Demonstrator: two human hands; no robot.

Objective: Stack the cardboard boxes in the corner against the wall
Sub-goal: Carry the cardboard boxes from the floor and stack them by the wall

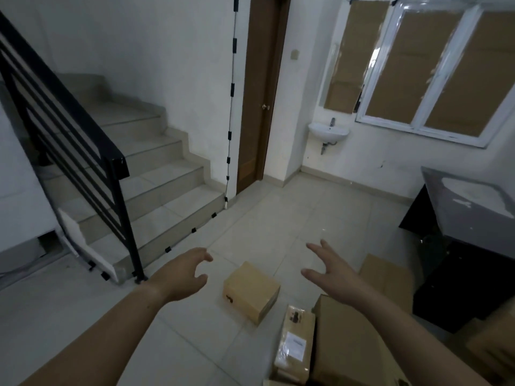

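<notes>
Nearest, at the lower right, a flat box [295, 341] wrapped in clear film and bearing a white label lies on the tiled floor [195, 330]. It touches a large box [342, 346] of plain brown cardboard on its right. Both forearms extend forward, bare.

The left hand [184, 274] is released: its fingers are loosely curved, the palm faces inward, and it holds and touches nothing. The right hand [331, 271] is also released: fingers straight and spread, thumb apart, palm inward, nothing held. The right forearm crosses in front of the large box.

The small box [250, 291], a closed rectangular carton with a dark mark on its near face, sits alone on the floor between and below the two hands, apart from both. A further box [387, 274] lies beyond the right hand, beside a dark cabinet [459, 274] at the floor's right edge.

Farther off, tiled stairs [156, 174] with a black metal railing [83, 151] rise at the left. A brown door [256, 107], a white wall sink [328, 132] and a window [446, 79] backed with cardboard occupy the far walls.
</notes>
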